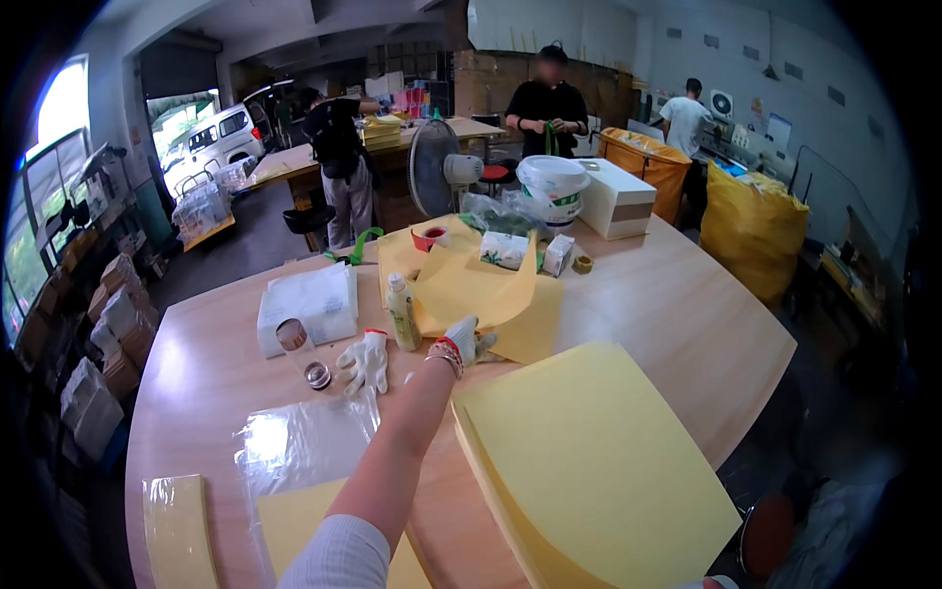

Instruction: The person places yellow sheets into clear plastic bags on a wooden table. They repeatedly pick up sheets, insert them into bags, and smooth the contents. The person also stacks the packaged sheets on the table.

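The left hand (473, 340), in a white, red-cuffed glove (463, 332) (its grip I cannot tell), is beside creased yellow paper (469, 287) and a pale-green plastic bottle (402, 319).

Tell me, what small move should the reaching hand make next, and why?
Perhaps the white-gloved left hand should pinch the loose yellow paper-like sheets: it is at their near edge, though its grip can't be made out, and the thick rectangular yellow paper-like stack lies close by, nearer the person.
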`<move>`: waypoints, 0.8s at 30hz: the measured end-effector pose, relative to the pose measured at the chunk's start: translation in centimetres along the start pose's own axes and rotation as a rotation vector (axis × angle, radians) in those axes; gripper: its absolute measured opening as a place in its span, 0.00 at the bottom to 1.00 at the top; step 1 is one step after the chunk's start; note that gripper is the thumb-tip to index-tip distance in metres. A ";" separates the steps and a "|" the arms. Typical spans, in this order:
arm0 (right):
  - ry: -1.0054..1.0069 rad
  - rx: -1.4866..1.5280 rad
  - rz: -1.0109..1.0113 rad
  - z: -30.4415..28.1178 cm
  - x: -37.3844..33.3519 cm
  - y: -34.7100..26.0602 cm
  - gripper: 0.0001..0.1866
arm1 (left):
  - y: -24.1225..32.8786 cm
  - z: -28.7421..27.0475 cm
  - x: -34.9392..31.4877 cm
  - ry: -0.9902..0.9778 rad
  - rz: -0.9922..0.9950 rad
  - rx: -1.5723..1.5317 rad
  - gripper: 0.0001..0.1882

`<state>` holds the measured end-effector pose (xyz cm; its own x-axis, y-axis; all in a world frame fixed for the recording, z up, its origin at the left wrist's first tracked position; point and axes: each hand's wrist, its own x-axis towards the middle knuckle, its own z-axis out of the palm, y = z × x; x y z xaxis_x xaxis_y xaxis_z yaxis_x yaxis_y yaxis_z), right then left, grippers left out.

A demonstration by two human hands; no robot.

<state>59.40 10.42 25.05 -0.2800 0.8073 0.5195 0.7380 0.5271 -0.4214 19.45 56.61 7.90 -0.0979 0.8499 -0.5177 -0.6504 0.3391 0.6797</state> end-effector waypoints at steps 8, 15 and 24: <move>-0.050 0.093 -0.149 2.7 0.2 -4.2 0.18 | 5.9 -6.4 -16.8 -0.044 0.371 0.849 0.17; -0.112 0.355 -0.435 12.9 0.2 -13.6 0.16 | -3.9 -20.3 -38.7 -0.518 -0.348 0.105 0.39; -0.250 0.562 -0.510 23.4 -10.1 -23.2 0.13 | -12.2 -32.4 -50.6 0.007 0.036 0.330 0.16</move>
<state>30.70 -3.77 12.20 -0.6778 0.4314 0.5953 0.0811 0.8487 -0.5227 7.93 -3.56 8.98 -0.1225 0.8613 -0.4930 -0.3675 0.4221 0.8287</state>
